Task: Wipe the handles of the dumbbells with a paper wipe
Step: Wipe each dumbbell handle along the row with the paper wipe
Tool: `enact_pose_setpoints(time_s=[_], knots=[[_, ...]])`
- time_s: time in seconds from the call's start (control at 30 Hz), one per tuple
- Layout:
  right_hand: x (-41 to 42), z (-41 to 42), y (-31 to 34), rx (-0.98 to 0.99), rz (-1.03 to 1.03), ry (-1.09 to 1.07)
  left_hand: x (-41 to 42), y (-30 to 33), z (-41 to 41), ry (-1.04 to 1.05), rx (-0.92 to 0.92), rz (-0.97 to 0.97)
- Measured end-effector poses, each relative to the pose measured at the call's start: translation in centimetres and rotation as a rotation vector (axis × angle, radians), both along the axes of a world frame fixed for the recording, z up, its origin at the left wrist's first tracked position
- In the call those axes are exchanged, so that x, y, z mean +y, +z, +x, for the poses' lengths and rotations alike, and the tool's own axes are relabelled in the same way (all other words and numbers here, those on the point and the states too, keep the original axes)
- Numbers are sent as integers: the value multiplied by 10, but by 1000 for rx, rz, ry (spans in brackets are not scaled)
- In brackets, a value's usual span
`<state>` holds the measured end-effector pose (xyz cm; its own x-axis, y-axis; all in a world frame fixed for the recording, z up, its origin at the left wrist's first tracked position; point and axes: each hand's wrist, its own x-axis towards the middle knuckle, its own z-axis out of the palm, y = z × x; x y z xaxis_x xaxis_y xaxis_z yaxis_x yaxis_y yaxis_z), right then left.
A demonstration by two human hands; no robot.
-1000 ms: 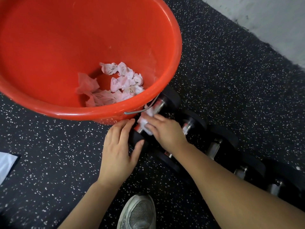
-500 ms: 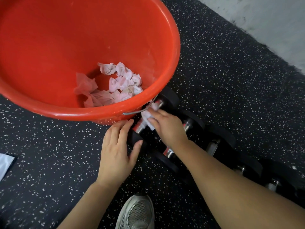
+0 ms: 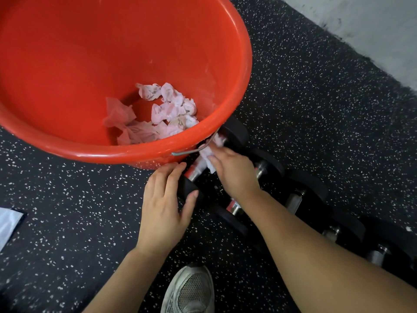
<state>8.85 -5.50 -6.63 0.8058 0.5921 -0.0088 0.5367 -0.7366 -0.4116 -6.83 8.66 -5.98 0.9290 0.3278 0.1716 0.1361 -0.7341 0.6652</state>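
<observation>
Several black dumbbells with chrome handles lie in a row on the dark speckled floor, running from centre to lower right. My right hand (image 3: 232, 170) presses a white paper wipe (image 3: 208, 153) around the handle (image 3: 195, 170) of the nearest dumbbell, close under the bucket's rim. My left hand (image 3: 163, 204) grips that dumbbell's near black head (image 3: 189, 188), thumb on its front. The far head (image 3: 234, 132) shows beyond the wipe. The neighbouring dumbbell's handle (image 3: 233, 206) is partly hidden by my right forearm.
A big orange bucket (image 3: 243, 71) with several crumpled used wipes (image 3: 162, 114) inside fills the upper left; its wire handle (image 3: 194, 151) hangs by the dumbbell. A grey shoe (image 3: 189, 290) is at the bottom. A white packet (image 3: 8, 224) lies at the left edge. Pale wall top right.
My right hand and the wipe have slid along the handle away from me, toward the far head. My left hand has kept its hold on the near head.
</observation>
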Motion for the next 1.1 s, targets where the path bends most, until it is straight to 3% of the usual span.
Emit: enact_pose_setpoints(time_s=[0.13, 0.23, 0.43, 0.57, 0.77, 0.97, 1.1], knots=[[4, -25, -2, 8, -26, 266, 0, -1, 0, 0, 2, -1], [4, -17, -1, -36, -57, 335, -1, -2, 0, -4, 4, 3], [-2, 13, 1, -13, -63, -109, -1, -1, -1, 3, 6, 8], [2, -5, 4, 36, 45, 20, -2, -1, 0, 4, 4, 7], [11, -27, 15, 138, 21, 207, -3, 2, 1, 2, 16, 22], [-22, -11, 35, 132, 218, -11, -13, 13, 1, -48, 1, 57], [-73, 4, 49, 40, 168, -103, -29, 19, 2, -142, -6, 72]])
